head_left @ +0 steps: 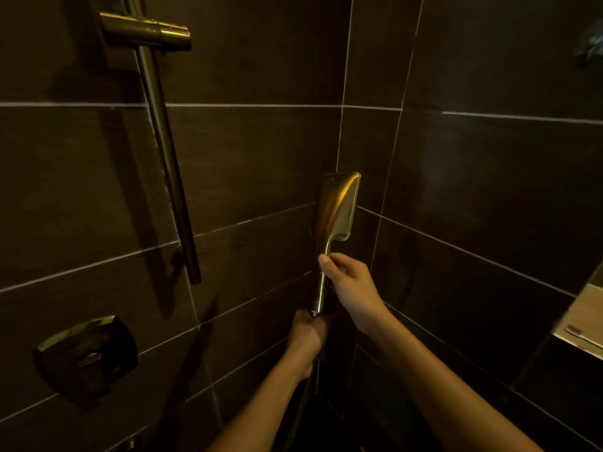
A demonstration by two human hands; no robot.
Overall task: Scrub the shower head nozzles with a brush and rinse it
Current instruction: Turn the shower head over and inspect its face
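A gold, rectangular hand-held shower head (337,207) stands upright in the dim corner of the dark tiled shower, its back toward me, so the nozzles are hidden. My right hand (347,278) is closed around its slim handle just below the head. My left hand (308,334) grips the bottom end of the handle where the dark hose (313,383) joins it. No brush is in view.
A gold slide rail (163,151) with a holder bracket (146,31) runs down the left wall. A gold valve plate (88,357) sits at lower left. A lit wall niche (584,321) opens at the right edge.
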